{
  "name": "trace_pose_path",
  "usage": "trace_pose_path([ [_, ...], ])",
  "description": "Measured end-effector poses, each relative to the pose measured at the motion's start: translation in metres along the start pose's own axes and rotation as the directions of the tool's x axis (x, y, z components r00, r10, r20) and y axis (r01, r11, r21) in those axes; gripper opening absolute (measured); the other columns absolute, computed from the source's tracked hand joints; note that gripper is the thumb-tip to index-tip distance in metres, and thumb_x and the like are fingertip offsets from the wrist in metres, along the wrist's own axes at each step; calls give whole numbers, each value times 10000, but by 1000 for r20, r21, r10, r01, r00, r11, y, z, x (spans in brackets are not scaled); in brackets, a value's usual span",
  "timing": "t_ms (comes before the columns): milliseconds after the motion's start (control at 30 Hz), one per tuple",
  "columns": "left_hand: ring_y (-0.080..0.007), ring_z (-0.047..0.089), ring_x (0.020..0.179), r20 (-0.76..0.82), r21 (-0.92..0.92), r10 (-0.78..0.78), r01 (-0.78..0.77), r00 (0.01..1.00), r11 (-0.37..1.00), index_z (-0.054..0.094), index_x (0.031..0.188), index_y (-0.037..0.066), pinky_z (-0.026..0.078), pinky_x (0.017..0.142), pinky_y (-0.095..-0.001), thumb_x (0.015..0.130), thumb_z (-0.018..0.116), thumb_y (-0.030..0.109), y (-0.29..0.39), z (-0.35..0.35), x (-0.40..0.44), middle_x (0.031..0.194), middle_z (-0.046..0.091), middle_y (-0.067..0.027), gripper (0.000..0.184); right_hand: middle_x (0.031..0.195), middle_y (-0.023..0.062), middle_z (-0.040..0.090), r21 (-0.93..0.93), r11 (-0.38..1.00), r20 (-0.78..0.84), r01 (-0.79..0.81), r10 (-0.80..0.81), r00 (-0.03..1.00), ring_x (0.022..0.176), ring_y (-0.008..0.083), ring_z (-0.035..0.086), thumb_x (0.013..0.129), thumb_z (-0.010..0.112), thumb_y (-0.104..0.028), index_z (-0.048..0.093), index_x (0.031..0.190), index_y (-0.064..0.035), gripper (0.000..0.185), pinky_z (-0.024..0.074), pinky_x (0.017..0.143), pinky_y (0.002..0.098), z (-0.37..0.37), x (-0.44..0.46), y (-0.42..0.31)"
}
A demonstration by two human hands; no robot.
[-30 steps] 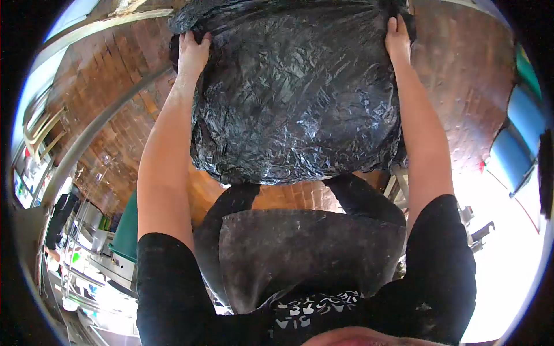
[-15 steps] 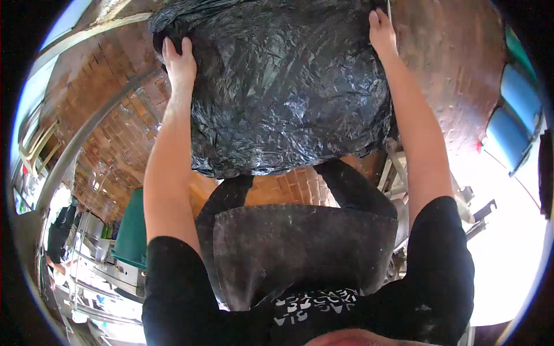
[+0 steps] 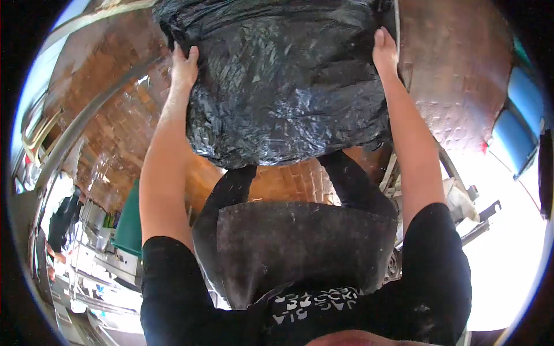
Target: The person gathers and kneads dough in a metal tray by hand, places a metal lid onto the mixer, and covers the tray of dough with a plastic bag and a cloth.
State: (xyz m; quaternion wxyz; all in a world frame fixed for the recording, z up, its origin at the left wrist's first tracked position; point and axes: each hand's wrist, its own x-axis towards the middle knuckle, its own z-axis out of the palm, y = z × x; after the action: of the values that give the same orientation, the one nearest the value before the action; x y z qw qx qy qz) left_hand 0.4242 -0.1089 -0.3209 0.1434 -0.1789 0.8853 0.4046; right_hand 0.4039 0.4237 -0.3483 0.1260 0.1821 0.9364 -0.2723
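A large bundle wrapped in crinkled black plastic (image 3: 283,86) hangs in front of me above the tiled floor, its top cut off by the view's edge. My left hand (image 3: 184,66) grips its left side near the upper corner, fingers partly hidden by the plastic. On the opposite side, my right hand (image 3: 385,51) holds the right edge, with its fingertips against the plastic. Both arms are stretched forward. What the plastic covers is hidden. Below it is my dark apron (image 3: 306,248), dusted with pale marks.
Reddish tiled floor (image 3: 450,69) surrounds the bundle. A curved metal rail (image 3: 86,112) runs along the left, above a green bin (image 3: 130,225). Metal racks and a person in dark clothes (image 3: 62,222) are at the far left. Blue panels (image 3: 513,138) stand at right.
The bundle and both hands have shifted slightly left, still gripping its sides. The bundle's lower edge sits a little higher in view. More of the metal frame at right shows.
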Motion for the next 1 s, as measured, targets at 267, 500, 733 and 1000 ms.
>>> trace_pose_path([
  [267, -341, 497, 1326, -14, -76, -288, 286, 957, 955, 381, 1485, -60, 364, 1098, -381, 1002, 506, 558, -39, 24, 31, 1459, 520, -215, 794, 1431, 187, 557, -35, 988, -152, 149, -153, 976, 1315, 369, 522, 1052, 437, -332, 518, 1447, -76, 478, 422, 1111, 416, 35, -18, 52],
  [500, -367, 391, 1442, -7, 49, -212, 212, 977, 976, 278, 1531, -85, 305, 1188, -410, 991, 605, 437, -33, 12, -96, 1539, 408, -270, 819, 1392, 243, 538, -9, 1000, -182, 12, -13, 983, 1295, 424, 482, 1053, 440, -413, 554, 1366, 1, 531, 390, 1099, 499, 1, -65, 22],
  [733, -398, 290, 1487, 33, -136, -239, 241, 971, 961, 227, 1536, -107, 232, 1218, -387, 913, 692, 526, -105, 73, -86, 1587, 288, -313, 1003, 1304, 277, 605, 46, 999, -326, 23, -7, 945, 1212, 455, 560, 1076, 348, -364, 555, 1348, 43, 532, 439, 1063, 472, 54, -61, 61],
  [1000, -346, 490, 1358, 112, -134, -416, 429, 902, 893, 354, 1472, -131, 365, 1137, -390, 957, 655, 452, -72, 45, -243, 1447, 502, -294, 834, 1458, 261, 479, -14, 996, -41, -89, 89, 995, 1370, 425, 429, 1061, 430, -416, 465, 1434, 32, 584, 352, 1153, 469, -15, -120, 46],
])
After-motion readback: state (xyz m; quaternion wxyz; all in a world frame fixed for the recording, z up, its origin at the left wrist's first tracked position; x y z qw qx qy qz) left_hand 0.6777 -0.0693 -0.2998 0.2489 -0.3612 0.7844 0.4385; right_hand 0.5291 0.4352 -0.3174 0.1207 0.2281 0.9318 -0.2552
